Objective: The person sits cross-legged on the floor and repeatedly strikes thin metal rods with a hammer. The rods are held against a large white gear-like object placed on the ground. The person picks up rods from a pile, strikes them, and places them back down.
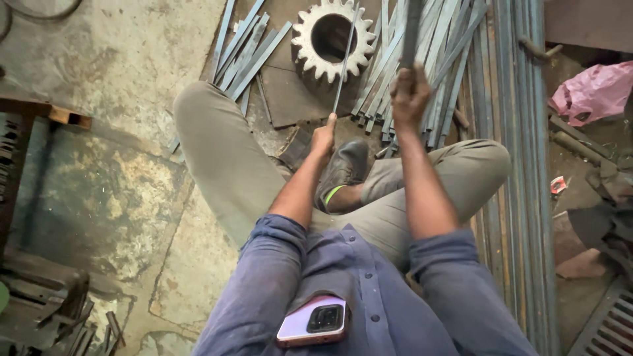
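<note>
Steel rod (345, 62) held in left hand (322, 137), bar (411, 33) in right hand (409, 97).

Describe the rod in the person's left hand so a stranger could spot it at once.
Start at the big toothed gear wheel lying on the floor at the top of the view. A thin metal rod slants across its round hole, down to the left hand. Unlike the flat strips piled around, it is slim and lies alone across the gear.
</note>
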